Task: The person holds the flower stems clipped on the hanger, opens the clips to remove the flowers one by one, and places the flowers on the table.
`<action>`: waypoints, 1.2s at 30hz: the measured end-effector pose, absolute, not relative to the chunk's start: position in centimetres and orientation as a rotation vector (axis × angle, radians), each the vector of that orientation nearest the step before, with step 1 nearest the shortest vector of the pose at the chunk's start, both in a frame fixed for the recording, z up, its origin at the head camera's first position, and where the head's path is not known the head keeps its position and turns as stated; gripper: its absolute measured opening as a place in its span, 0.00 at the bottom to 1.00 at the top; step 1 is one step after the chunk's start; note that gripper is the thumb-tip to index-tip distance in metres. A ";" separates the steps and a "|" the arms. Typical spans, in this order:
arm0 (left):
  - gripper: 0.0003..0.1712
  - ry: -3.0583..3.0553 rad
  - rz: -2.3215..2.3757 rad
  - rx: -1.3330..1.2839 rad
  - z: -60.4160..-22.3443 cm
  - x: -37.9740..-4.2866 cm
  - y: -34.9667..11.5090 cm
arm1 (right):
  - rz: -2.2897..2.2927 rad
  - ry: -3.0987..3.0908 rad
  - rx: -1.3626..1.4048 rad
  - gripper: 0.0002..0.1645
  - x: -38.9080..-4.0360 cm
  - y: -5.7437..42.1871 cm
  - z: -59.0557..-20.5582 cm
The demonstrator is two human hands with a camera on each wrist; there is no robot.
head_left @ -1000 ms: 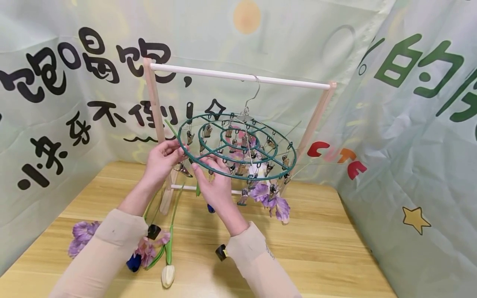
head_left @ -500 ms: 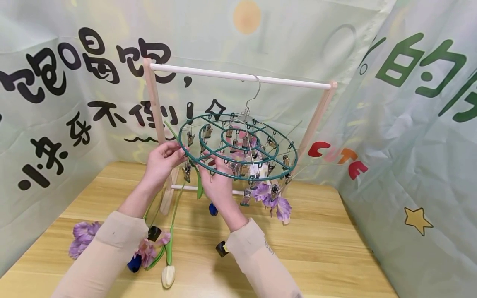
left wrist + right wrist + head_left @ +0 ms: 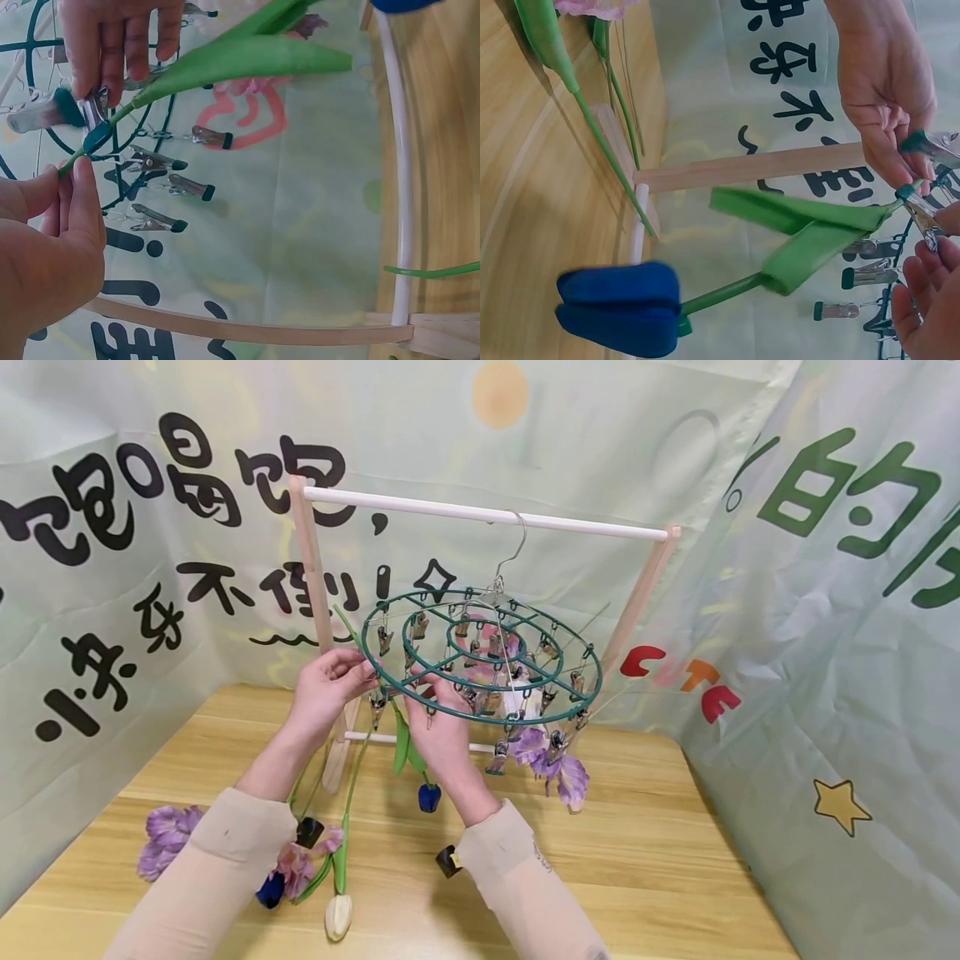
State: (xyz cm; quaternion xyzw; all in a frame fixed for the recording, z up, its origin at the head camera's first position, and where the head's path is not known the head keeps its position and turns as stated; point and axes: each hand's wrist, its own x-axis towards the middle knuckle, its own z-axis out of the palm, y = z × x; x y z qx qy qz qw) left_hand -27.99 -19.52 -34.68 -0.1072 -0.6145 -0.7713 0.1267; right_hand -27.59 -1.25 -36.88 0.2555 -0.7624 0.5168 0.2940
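Left hand [image 3: 330,685] on stem [image 3: 721,293], right hand [image 3: 442,722] on clip [image 3: 924,216]: blue tulip [image 3: 429,798] bloom-down

Seen in left hand: stem, pinched between thumb and fingers close beside the clip. Presumably pinched there to keep the thin part of the stem steady against the clip. Seen in right hand: clip, gripped by its metal body between thumb and fingertips, with remaining fingers loosely bent. Likely gripped so for control of its green-tipped mouth. Found with mouth touching the stem; firmness of bite not readable from these views.

Located beneath the near left side of the round green hanger [image 3: 480,721], above the tabletop [image 3: 637,852]: blue tulip. Suspended by a metal hook [image 3: 517,545] from the white rod [image 3: 420,507], probably to leave room underneath for hanging lengths.

Orientation noted: bloom pointing down, bare end apparently rising past the hanger's left edge. Long axis slanted, from upper left to lower right in the head view. Between clip and bloom: green leaves [image 3: 821,247], tips also directed downward.

Noted nearby: purple flower [image 3: 551,766], likewise bloom-down, under the hanger's right part. Laid on the tabletop beside the left sleeve [image 3: 217,860], perhaps for easy reach: white tulip [image 3: 339,917], bloom toward the person.
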 end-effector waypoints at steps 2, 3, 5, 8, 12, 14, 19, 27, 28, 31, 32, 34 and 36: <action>0.06 -1.796 -2.239 -0.319 -34.7 -27.9 -19.5 | 1.381 -2.032 0.679 0.15 -27.6 -1.2 -36.9; 0.06 -1.794 -2.241 -0.322 -34.7 -27.9 -19.5 | 1.382 -2.032 0.681 0.15 -27.6 -1.2 -36.8; 0.05 -1.794 -2.244 -0.323 -34.7 -27.9 -19.5 | 1.384 -2.037 0.678 0.16 -27.5 -1.1 -36.7; 0.05 -1.795 -2.250 -0.321 -34.8 -27.8 -19.5 | 1.452 -2.056 0.646 0.16 -27.4 -1.1 -36.5; 0.05 -1.810 -2.241 -0.306 -34.7 -27.7 -19.4 | 1.581 -2.111 0.572 0.17 -27.2 -1.1 -36.2; 0.04 -1.822 -2.233 -0.297 -34.7 -27.7 -19.4 | 1.619 -2.135 0.551 0.17 -27.2 -1.0 -36.0; 0.05 -1.827 -2.227 -0.292 -34.7 -27.7 -19.3 | 1.630 -2.163 0.546 0.17 -27.1 -0.9 -35.9; 0.04 -1.843 -2.206 -0.295 -34.7 -27.7 -19.3 | 1.637 -2.121 0.593 0.14 -27.0 -0.8 -35.9; 0.03 -1.854 -2.195 -0.294 -34.7 -27.7 -19.3 | 1.641 -2.121 0.594 0.14 -26.9 -0.7 -35.9; 0.03 -1.879 -2.171 -0.295 -34.6 -27.6 -19.3 | 1.624 -2.131 0.593 0.13 -26.9 -0.7 -35.9; 0.03 -1.882 -2.168 -0.298 -34.6 -27.6 -19.3 | 1.615 -2.142 0.583 0.13 -26.9 -0.7 -35.9; 0.03 -1.880 -2.170 -0.306 -34.6 -27.6 -19.3 | 1.601 -2.167 0.564 0.13 -26.8 -0.7 -35.9; 0.04 -1.870 -2.178 -0.314 -34.6 -27.5 -19.3 | 1.579 -2.192 0.545 0.13 -26.7 -0.7 -35.9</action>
